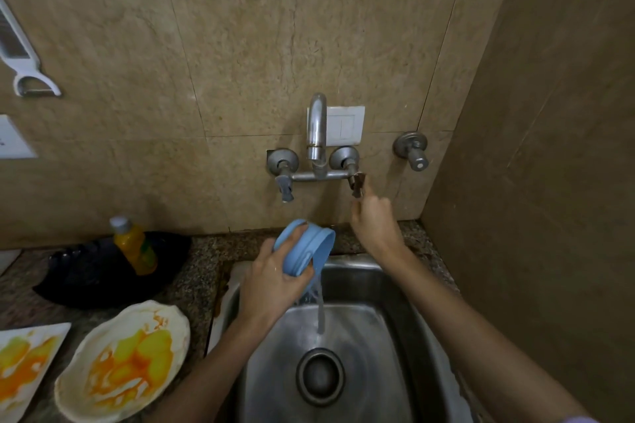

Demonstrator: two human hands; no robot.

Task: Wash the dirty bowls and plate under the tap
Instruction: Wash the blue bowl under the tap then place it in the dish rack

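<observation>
Scene is dimly lit w/ a warm cast; soft glare is seen on the sink (364,330) (esp. its floor); edges are bent by lens distortion.

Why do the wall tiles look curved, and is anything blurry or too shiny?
Head view: the wide lens bows the tile joints near the edges; light is dim and soft, without hard shadows; pale glare lies on the steel sink; the falling water is streaked, the tap handle at the right hand slightly smeared; the blue bowl in the left hand looks fairly sharp.
</observation>
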